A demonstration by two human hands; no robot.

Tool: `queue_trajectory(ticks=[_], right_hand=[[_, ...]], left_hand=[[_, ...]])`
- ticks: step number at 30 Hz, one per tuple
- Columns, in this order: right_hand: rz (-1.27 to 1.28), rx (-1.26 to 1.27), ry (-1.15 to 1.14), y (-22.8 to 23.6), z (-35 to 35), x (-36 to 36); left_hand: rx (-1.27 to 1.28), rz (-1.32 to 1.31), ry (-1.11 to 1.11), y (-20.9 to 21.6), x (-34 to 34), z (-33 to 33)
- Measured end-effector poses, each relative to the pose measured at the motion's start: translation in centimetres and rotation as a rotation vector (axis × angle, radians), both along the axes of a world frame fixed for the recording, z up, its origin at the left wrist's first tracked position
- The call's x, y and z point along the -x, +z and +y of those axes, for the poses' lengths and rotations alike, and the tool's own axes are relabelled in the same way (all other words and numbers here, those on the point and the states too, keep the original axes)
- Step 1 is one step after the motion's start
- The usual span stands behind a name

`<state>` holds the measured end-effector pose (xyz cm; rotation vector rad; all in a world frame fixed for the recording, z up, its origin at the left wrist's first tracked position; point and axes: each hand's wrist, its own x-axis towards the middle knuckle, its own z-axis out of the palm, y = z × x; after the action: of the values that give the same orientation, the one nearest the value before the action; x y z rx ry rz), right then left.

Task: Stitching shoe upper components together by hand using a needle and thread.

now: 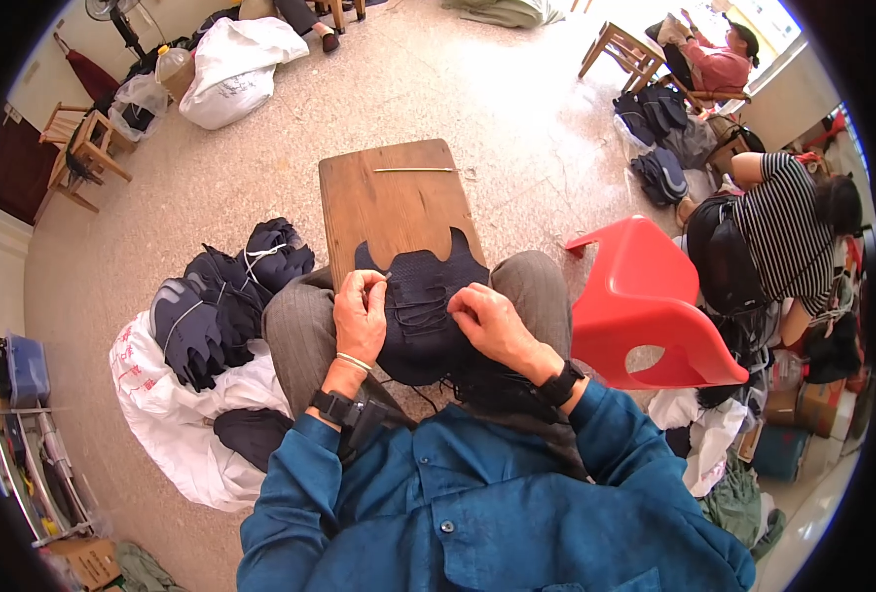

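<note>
A dark navy shoe upper (420, 340), laid flat with thin dark cords looped across its middle, rests over my lap and the near end of a wooden bench (384, 202). My left hand (361, 318) is closed in a pinch at the upper's left side; a tiny pale bit shows at the fingertips, too small to name. Over the right side, my right hand (492, 321) has its fingers curled together by the cords. Whatever it pinches is hidden. A thin pale rod (414, 170) lies across the far part of the bench.
Bundles of dark uppers (223, 296) lie on a white sack (162, 434) to my left. A red plastic stool (645, 296) stands close on my right. Beyond it a person in a striped shirt (778, 212) bends over. Another person in pink (719, 64) sits far right.
</note>
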<state>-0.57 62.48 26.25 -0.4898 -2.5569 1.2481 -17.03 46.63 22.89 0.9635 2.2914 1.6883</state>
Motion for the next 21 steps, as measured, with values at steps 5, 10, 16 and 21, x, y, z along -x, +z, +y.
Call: queue_trajectory(ticks=[5,10,16,21], right_hand=[[0.025,-0.073,0.050,-0.4,-0.2,-0.4],[0.012,-0.112,0.061,-0.4,-0.6,0.1],[0.061,-0.251,0.159,-0.1,-0.5,0.0],[-0.078,-0.416,0.201,-0.5,-1.3,0.9]], left_hand=[[-0.152,-0.211,0.024,-1.0,0.6,0.0],[-0.229,-0.369,0.034,-0.5,0.7,0.3],[-0.179,-0.118,0.063,0.0,-0.1,0.1],[-0.113,-0.081,0.023,-0.5,-0.7,0.1]])
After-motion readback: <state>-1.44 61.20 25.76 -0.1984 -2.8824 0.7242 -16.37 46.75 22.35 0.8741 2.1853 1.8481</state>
